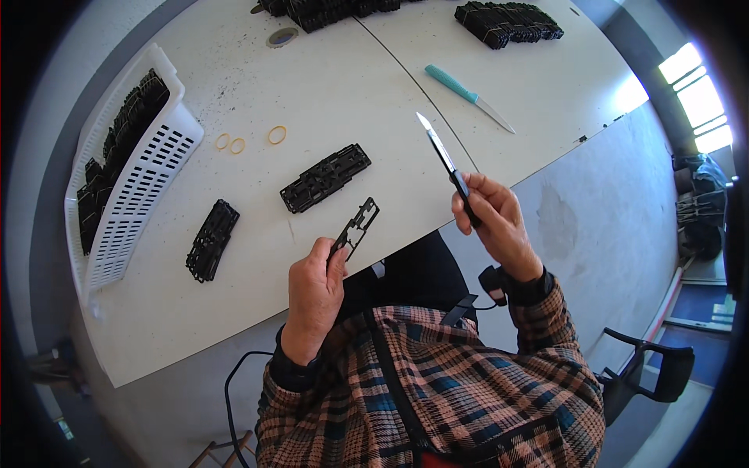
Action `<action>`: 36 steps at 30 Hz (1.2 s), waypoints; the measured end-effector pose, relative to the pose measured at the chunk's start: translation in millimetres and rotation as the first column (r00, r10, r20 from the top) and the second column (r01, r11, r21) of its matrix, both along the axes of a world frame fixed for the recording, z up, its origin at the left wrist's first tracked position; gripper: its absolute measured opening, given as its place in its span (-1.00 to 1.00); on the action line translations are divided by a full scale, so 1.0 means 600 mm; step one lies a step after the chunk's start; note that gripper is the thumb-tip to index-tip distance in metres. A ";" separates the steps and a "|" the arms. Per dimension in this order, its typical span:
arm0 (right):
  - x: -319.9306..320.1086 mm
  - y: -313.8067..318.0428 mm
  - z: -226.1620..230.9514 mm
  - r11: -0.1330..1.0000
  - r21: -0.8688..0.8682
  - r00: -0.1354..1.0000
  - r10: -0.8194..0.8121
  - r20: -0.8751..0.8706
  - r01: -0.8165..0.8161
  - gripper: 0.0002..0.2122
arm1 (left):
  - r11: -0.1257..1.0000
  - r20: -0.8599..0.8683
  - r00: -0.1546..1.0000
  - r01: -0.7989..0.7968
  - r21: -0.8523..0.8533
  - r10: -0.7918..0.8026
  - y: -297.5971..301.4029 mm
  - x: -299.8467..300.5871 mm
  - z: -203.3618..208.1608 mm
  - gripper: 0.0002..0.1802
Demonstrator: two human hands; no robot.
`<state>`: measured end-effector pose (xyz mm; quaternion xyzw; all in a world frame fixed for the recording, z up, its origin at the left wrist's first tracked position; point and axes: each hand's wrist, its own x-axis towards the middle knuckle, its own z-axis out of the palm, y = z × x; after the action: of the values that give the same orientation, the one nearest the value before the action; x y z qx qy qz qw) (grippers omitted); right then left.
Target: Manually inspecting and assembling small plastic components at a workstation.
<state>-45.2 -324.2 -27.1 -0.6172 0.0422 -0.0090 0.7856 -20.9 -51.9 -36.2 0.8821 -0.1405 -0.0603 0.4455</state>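
Observation:
My left hand [314, 295] pinches one end of a thin black plastic frame [357, 228] with cut-out openings, tilted up above the table's near edge. In my right hand [499, 222] is a knife [446, 160] with a dark handle and a narrow pale blade, its tip pointing up and to the left. Blade and frame are apart. Beyond my left hand lies a stack of similar black plastic frames [325, 178]. A smaller stack of black frames [212, 240] rests farther left, near the basket.
A white slotted basket [148, 187] full of black parts stands at the left. Rubber bands [277, 135] and a tape roll [282, 37] lie on the white table [257, 312]. A turquoise-handled knife [468, 95] and bundled black parts [509, 25] are farther back. A chair [651, 366] stands right.

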 end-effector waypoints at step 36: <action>-0.048 0.078 -0.004 0.216 -0.976 0.973 0.216 0.075 0.027 -0.42 | 0.927 0.225 0.972 -0.015 0.374 -0.075 -0.037 -0.014 0.020 -0.88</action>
<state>-74.2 -277.2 -29.2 -0.9687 -0.0875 -0.0455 0.2277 -29.4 -73.9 -24.1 0.9492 -0.1919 0.0119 0.2492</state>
